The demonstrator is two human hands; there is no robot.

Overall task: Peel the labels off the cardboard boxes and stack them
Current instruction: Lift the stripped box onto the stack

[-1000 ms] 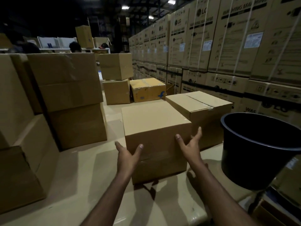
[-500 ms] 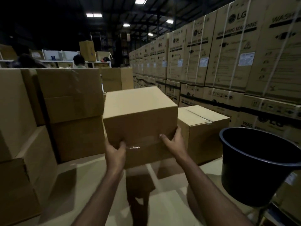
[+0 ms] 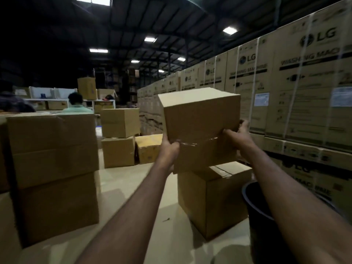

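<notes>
**Box held over another box**

A wall of washing-machine cartons point(image 3: 297, 88) fills the right of the frame. Left of centre stands a two-high stack point(image 3: 53, 168). At centre right, a plain cardboard box point(image 3: 202, 119) hangs tilted just above a taped box point(image 3: 213, 199). The left hand point(image 3: 169, 151) and right hand point(image 3: 238, 136) grip its lower sides, fingers curled around it.

Plain brown cardboard box point(image 3: 200, 115) with a glossy clear tape strip point(image 3: 196, 142); black round plastic bucket point(image 3: 257, 212); tan black-printed washing-machine cartons point(image 3: 304, 88) bore white labels.
</notes>
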